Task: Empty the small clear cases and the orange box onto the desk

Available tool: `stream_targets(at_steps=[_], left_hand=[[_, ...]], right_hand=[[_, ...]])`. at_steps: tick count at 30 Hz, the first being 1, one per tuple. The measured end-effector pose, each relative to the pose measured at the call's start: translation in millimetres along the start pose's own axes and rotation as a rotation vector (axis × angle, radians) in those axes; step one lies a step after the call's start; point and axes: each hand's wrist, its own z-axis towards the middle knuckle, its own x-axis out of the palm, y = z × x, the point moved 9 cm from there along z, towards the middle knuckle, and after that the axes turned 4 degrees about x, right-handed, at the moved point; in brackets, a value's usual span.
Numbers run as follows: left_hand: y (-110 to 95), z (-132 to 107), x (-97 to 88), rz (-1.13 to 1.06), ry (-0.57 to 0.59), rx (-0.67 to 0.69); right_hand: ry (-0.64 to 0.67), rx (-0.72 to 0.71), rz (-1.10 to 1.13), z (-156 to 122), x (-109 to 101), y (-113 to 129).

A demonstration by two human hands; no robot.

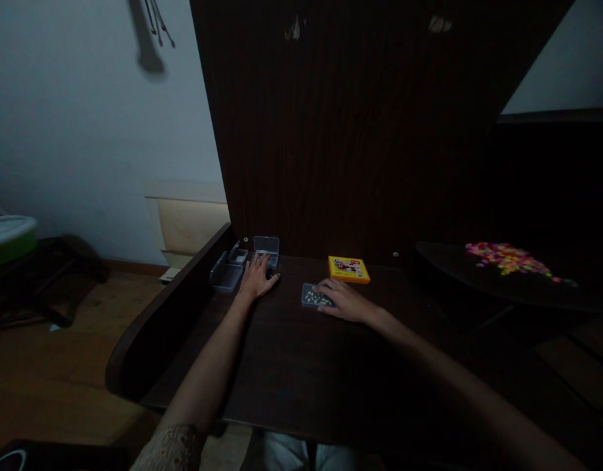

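Note:
On a dark wooden desk (292, 366), my left hand (256, 278) lies flat with fingers spread, its fingertips over a small open clear box (265, 247). Just left of it sit two more small grey plastic boxes (227, 275). My right hand (343, 299) rests palm down with fingers stretched out, touching the right edge of a small grey tray (312, 296) that holds several tiny pale pieces. An orange-yellow box (348, 269) lies just beyond my right hand.
A tall dark wooden panel (350, 131) rises behind the desk. A pile of bright pink and yellow small pieces (507, 257) lies on a dark surface at the right. A green-rimmed tub (7, 239) stands on a low stand at far left above the wooden floor.

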Motion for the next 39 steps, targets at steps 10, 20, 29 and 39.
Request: stream_targets(at_steps=[10,20,29,39], left_hand=[[-3.3,8.9,3.9,0.043,0.023,0.083],[-1.3,8.4,4.2,0.000,-0.005,0.073],[-11.8,-19.8,-31.2,-0.017,-0.265,0.060],[2.3,-48.0,-29.7,-0.022,-0.237,-0.204]], right_hand=[[-0.043,0.015,0.064,-7.3,2.2,-0.1],[-0.090,0.004,0.127,-9.2,3.5,-1.3],[-0.092,0.022,0.127,-11.8,2.8,0.2],[-0.102,0.036,0.124,-14.1,4.7,0.7]])
